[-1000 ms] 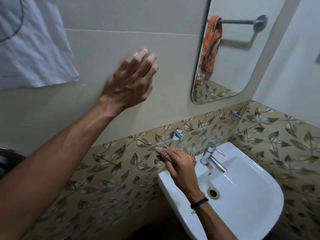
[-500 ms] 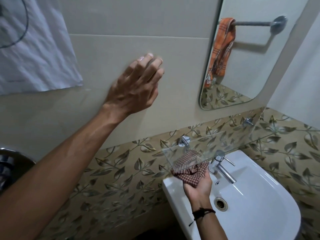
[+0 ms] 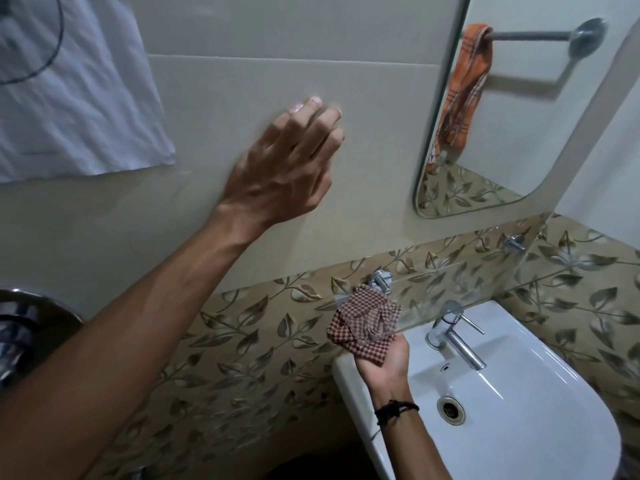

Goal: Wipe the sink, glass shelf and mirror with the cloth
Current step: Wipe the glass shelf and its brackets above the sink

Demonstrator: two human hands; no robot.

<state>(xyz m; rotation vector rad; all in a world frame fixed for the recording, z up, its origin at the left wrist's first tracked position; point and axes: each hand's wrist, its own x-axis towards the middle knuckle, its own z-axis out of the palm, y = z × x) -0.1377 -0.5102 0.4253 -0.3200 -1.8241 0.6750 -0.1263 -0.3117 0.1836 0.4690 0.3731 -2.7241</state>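
- The cloth [image 3: 363, 327] is red-and-white checked, crumpled under the glass shelf's [image 3: 460, 292] left end.
- Your right hand [image 3: 384, 358] grips it from below; your left hand [image 3: 287, 168] rests unclenched, flat against the wall tile [image 3: 363, 133].

Beige wall tiles [image 3: 242, 36], leaf-patterned band [image 3: 249, 327]

Single head-worn wide-angle view I monitor: looks forward and down from close range onto the sink [image 3: 519, 393] at lower right, tiled wall [image 3: 242, 64] filling the frame, mirror [image 3: 502, 98] top right.
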